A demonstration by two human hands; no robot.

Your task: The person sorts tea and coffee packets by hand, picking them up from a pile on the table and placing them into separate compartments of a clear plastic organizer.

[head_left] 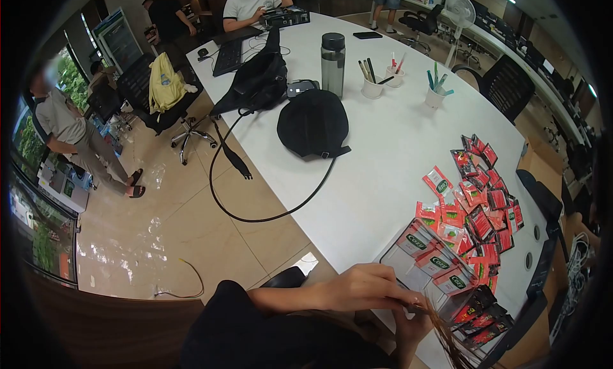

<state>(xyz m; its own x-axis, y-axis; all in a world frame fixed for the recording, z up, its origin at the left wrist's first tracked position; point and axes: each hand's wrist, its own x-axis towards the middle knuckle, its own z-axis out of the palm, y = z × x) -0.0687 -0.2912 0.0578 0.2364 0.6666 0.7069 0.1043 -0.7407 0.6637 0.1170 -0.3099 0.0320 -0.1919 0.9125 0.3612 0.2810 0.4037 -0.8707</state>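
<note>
- Table (pixel 383 152): white and long, runs from the near right corner to the far end.
- Seated person (pixel 252 5): at the far end, white shirt, hands on a dark device.
- Standing person (pixel 64 126): far left, on the tiled floor, well apart from the table.
- Bag (pixel 258 81): black, lies on the table's left side. Strap (pixel 220 190) hangs over the edge in a wide loop.
- Cap (pixel 313 123): black, just beside the bag, in front of the bottle.
- Sachets (pixel 476 203): red, heaped along the right side, spilling down to the box.
- Box (pixel 408 270): clear, at the near edge. Holds white packets (pixel 440 261) with green labels, and dark sachets at its near end.
- Bottle (pixel 332 62): grey, upright, behind the cap.
- Cups (pixel 371 88): white, three, full of pens, right of the bottle.
- Left hand (pixel 367 286): over the near table edge, just beside the box, fingertips pinched shut on the hair.
- Right hand (pixel 412 330): below the left one, partly hidden, against the hair. Cannot tell whether clenched or loose.
- Hair (pixel 440 334): thin brown strands, run from the left fingertips down past the box.
</note>
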